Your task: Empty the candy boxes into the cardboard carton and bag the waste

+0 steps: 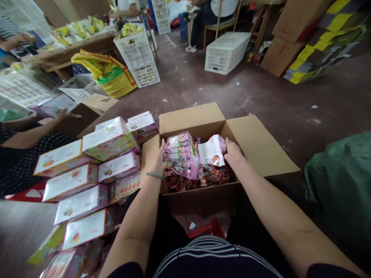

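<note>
An open cardboard carton (199, 199) stands between my legs, with many small red-wrapped sticks (214, 175) loose inside. Over them is a purple printed display box (185, 152), tilted, its front showing a row of wrapped sticks under shiny film. My left hand (160, 160) is closed on the left side of this box, most of the fingertips hidden behind it. My right hand (232, 152) pinches the right end of the box's white flap (213, 151), which bends upward.
Packed fruit-print boxes (118, 166) are stacked at my left, beside a co-worker's arms (43, 127) at another carton. Ahead are white crates (227, 52) and a yellow sack (107, 75). A green sack (342, 181) lies right. Cartons (290, 42) stand at the back right.
</note>
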The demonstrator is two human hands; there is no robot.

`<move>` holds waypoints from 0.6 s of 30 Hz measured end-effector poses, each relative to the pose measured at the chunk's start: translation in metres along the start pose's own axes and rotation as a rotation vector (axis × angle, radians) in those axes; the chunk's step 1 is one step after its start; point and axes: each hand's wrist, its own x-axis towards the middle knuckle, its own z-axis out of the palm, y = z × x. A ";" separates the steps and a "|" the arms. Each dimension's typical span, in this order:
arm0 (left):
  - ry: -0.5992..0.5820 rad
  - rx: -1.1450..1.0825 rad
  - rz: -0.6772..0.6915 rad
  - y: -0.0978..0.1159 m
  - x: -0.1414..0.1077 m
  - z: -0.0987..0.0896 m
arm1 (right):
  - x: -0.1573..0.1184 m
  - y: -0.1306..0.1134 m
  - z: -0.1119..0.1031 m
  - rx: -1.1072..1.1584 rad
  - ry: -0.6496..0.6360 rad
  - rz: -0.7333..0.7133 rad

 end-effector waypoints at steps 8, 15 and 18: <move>0.017 -0.332 0.064 0.008 -0.017 0.022 | -0.018 -0.039 -0.029 0.154 -0.421 0.079; -0.147 -0.486 0.123 -0.001 -0.031 0.039 | -0.084 0.016 -0.029 -0.187 -0.843 -0.411; -0.166 -0.414 0.040 -0.025 -0.039 0.052 | -0.093 0.038 -0.017 -0.357 -0.723 -0.721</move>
